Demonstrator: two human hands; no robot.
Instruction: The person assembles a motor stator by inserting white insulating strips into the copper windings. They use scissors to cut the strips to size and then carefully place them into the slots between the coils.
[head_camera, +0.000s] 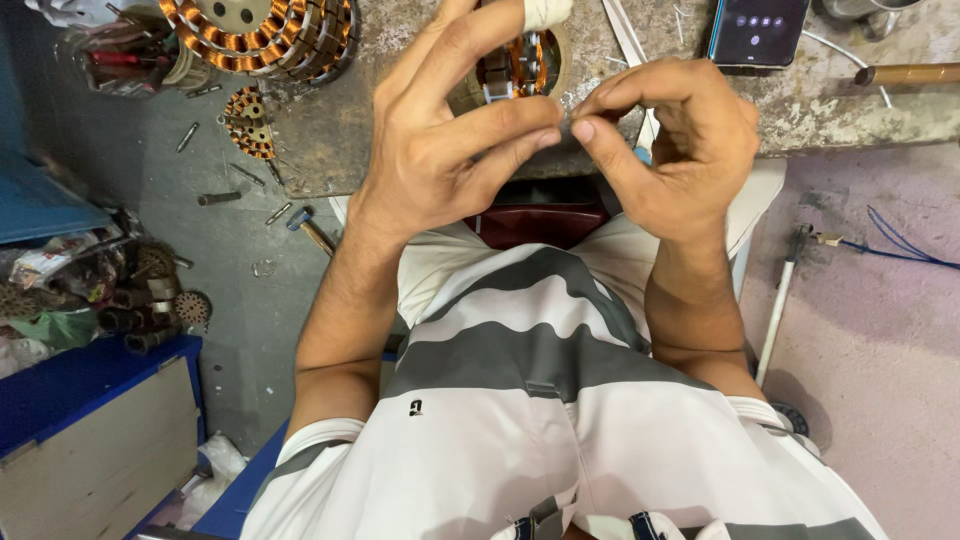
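Observation:
My left hand (450, 130) and my right hand (675, 150) are raised together in front of my chest, their fingertips meeting at one spot. Something very small is pinched between them; I cannot make out what it is. Behind the hands, on the worn bench (420, 90), sits a small motor stator with copper windings (515, 65), partly hidden by my left fingers. A white-wrapped piece (545, 12) shows just above it.
A large copper-wound stator (265, 35) and a smaller one (248, 120) lie at the bench's left. A phone (757, 30) and a wooden-handled tool (905, 73) lie at the right. Bolts, a hammer (310, 228), scrap parts (120, 290) and a blue box (95, 430) occupy the floor.

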